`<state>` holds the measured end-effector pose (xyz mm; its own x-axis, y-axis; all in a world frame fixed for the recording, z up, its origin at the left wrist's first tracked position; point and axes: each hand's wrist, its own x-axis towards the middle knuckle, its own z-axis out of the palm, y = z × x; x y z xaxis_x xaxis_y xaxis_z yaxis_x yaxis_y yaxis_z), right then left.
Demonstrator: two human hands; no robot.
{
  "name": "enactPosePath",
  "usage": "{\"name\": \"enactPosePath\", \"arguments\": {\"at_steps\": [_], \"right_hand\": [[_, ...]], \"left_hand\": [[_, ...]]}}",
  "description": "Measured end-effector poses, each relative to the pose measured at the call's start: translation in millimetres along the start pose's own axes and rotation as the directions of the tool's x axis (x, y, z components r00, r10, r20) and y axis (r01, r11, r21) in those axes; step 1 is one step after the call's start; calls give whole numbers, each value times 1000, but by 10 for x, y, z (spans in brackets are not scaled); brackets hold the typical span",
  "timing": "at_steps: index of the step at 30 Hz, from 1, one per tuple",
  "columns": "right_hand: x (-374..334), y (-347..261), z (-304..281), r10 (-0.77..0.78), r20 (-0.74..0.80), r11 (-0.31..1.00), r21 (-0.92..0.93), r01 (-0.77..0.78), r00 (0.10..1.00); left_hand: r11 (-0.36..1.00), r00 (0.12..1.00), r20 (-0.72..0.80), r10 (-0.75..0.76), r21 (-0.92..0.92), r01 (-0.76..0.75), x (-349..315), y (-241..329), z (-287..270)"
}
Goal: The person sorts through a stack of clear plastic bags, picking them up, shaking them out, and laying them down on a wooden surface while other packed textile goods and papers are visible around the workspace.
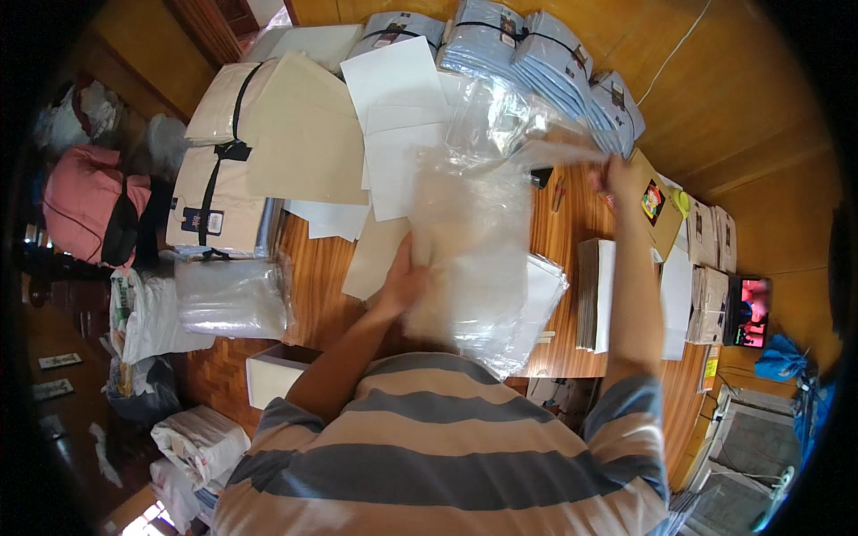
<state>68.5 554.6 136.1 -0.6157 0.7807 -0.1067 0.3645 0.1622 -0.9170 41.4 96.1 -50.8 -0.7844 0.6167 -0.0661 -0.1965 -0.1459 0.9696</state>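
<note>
In front of my chest is a clear plastic bag [478,241], blurred, with something pale and flat showing through it. My left hand [407,284] grips its left side, fingers closed. My right hand [613,180], smeared by motion, is stretched forward to the right. Its fingers close on a translucent strip of plastic [572,152] that runs to the bag's upper end; whether strip and bag are one piece I cannot tell. Beneath the bag, white sheets in clear plastic [541,290] lie on the wooden table [308,308]. More crumpled clear bags [496,116] lie beyond it.
Beige folded garments [210,192] tied with black straps are stacked at left, near beige card [308,134] and white sheets [393,85]. Wrapped blue garments [483,40] line the back. Stacked boards [594,295] stand below my right arm; a lit screen [753,313] is far right.
</note>
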Motion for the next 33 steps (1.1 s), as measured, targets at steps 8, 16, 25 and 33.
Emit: {"name": "enactPosePath", "arguments": {"at_steps": [8, 16, 25, 33], "right_hand": [[-2599, 930, 974, -91, -287, 994, -87, 69, 954], [-3455, 937, 1125, -404, -102, 829, -461, 317, 909], [-3623, 869, 916, -282, 247, 927, -181, 330, 927], [-3646, 909, 718, -362, 404, 845, -237, 479, 840]], "left_hand": [[992, 992, 8, -130, 7, 130, -118, 318, -34], [968, 974, -72, -213, 119, 220, 9, 516, 59], [950, 999, -37, -12, 312, 23, -29, 385, 132], [913, 993, -114, -39, 399, 81, -25, 646, 334]]}}
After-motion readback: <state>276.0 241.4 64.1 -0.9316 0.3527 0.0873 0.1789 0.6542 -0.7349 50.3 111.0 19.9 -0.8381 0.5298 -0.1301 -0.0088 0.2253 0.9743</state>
